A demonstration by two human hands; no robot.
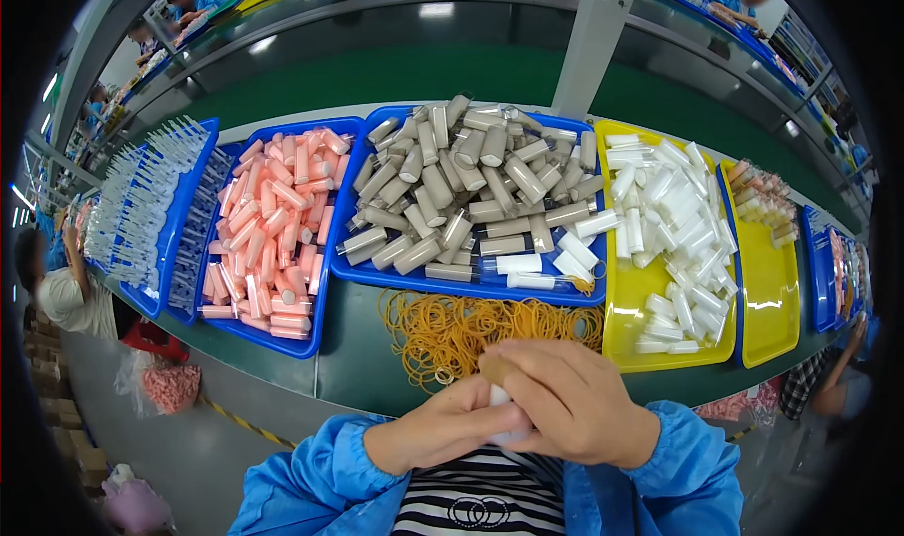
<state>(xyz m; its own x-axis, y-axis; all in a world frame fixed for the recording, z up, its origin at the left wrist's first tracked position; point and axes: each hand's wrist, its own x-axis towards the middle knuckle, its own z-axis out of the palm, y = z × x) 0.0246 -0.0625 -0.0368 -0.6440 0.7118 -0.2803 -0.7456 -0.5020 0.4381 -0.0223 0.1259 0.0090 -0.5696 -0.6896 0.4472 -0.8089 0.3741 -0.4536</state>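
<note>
In front of my striped shirt, my left hand [447, 428] and my right hand [574, 399] are closed together around a small white tube [507, 414]. A brownish-grey end pokes out between the fingers at the top; whether it belongs to the same tube cannot be made out. My right fingers curl over the top, while my left thumb presses along the side. Just beyond the hands lies a loose heap of yellow rubber bands [471, 333] on the green tabletop [353, 366].
A blue tray [377, 274] heaped with grey tubes stands behind the bands, a few white tubes at its front corner. To its left are pink tubes [273, 225] and racks of clear pieces [141, 216]; to its right, a yellow tray [621, 348] with white tubes [673, 216]. Other people work farther off.
</note>
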